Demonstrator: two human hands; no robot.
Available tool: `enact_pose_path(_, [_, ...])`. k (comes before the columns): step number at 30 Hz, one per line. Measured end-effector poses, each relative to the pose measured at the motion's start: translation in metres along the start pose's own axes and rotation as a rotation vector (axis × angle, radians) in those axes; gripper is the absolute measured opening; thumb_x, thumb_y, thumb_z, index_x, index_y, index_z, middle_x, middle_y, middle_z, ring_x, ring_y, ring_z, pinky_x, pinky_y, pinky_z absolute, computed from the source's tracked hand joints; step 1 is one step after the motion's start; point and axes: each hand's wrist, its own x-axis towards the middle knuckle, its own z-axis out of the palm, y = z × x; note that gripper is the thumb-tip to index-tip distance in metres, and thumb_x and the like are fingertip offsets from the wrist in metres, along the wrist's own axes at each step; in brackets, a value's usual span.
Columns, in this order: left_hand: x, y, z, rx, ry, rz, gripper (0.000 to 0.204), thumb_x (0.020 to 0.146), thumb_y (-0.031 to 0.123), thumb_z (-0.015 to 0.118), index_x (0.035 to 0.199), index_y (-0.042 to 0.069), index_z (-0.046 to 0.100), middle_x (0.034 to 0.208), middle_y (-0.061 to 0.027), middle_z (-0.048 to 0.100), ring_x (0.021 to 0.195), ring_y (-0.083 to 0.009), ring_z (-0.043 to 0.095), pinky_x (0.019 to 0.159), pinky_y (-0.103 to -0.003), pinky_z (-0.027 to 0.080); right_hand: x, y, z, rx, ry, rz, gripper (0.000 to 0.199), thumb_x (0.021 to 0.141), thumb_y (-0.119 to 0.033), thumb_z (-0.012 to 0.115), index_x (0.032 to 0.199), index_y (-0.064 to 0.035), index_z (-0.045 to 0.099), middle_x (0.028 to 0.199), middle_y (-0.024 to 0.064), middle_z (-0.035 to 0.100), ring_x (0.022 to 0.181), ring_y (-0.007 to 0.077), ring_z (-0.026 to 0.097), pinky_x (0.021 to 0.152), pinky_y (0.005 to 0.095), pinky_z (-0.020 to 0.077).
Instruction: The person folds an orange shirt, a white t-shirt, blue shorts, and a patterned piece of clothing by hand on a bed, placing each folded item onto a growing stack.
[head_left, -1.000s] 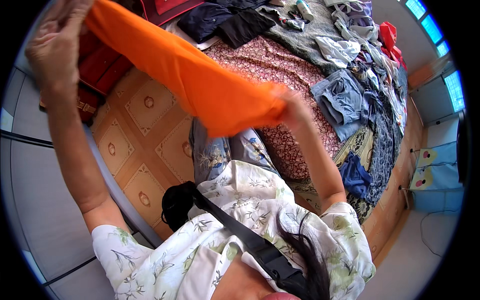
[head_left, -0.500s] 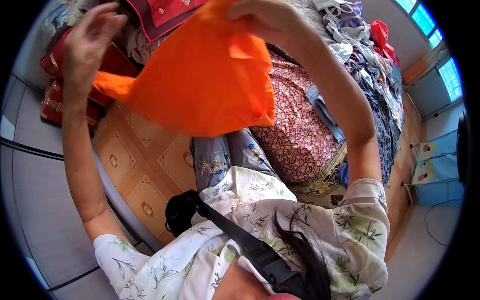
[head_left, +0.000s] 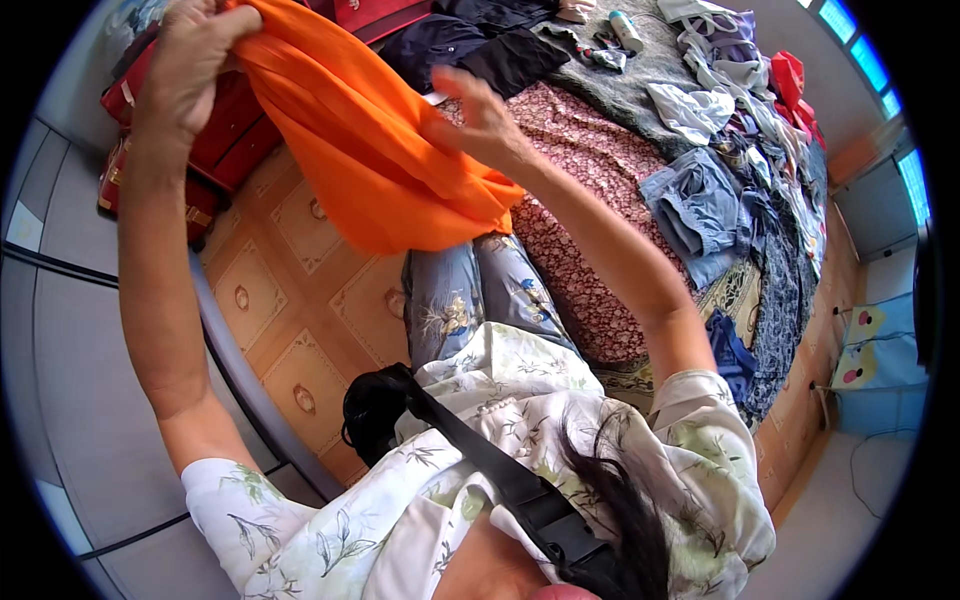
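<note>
An orange cloth garment hangs in front of me above my knees, its exact kind hidden by the folds. Raised at the upper left, my left hand pinches its top corner between thumb and fingers. My right hand is at the garment's right side, fingers apart and not closed on the fabric. From its fingers I cannot tell whether they touch the cloth or are just beside it.
On my right is a bed with a red floral cover, jeans, white clothing and a pale bottle. Dark clothes lie at its far side. Red cases stand far left, beside grey cabinet doors.
My left hand, earlier open and apart from the cloth, now grips its corner. My right hand has let go of the garment's top and come down. The orange cloth hangs longer, slanting from upper left.
</note>
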Motion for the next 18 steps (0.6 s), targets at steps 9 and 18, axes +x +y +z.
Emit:
enact_pose_path(9, [0.003,-0.033,-0.069,-0.239,0.071,-0.103,0.02,0.087,0.006,0.059,0.107,0.007,0.063,0.099,-0.0004,0.063,0.087,-0.0089,0.06,0.077,-0.028,0.052,-0.084,0.039,0.001,0.785,-0.726,0.819,0.022,0.081,-0.016,0.071,0.093,0.0028,0.07,0.083,0.0037,0.069,0.074,0.0081,0.063,0.067,0.0218,0.0496])
enact_pose_path(18, [0.006,-0.042,-0.138,0.794,0.618,0.069,0.013,0.087,0.006,0.058,0.091,0.01,0.07,0.077,0.0053,0.062,0.065,-0.0016,0.055,0.053,-0.017,0.045,-0.022,-0.004,-0.098,0.952,-0.676,0.405,0.033,0.074,-0.004,0.068,0.106,0.0036,0.062,0.093,0.0091,0.069,0.076,0.0132,0.065,0.074,0.0241,0.0523])
